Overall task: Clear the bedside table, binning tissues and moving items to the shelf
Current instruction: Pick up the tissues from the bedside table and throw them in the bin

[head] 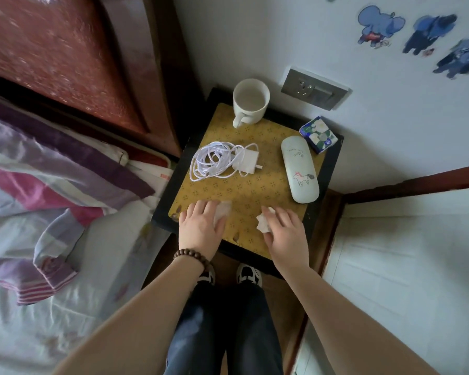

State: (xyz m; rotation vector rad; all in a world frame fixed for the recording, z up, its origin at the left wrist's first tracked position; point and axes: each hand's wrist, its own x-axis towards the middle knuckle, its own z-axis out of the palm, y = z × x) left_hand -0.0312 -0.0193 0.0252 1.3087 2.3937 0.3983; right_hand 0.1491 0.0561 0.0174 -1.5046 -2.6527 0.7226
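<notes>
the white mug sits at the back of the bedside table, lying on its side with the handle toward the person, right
Not quite. The head view shows the white ceramic mug standing upright, its open mouth facing up, not on its side. It does sit at the back of the yellow-topped bedside table, handle toward the person.

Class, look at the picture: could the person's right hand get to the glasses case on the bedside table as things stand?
Probably yes. The glasses case lies just beyond the right hand, with only bare tabletop between them. But that hand is on a crumpled tissue, so it would likely need to drop it first.
</notes>
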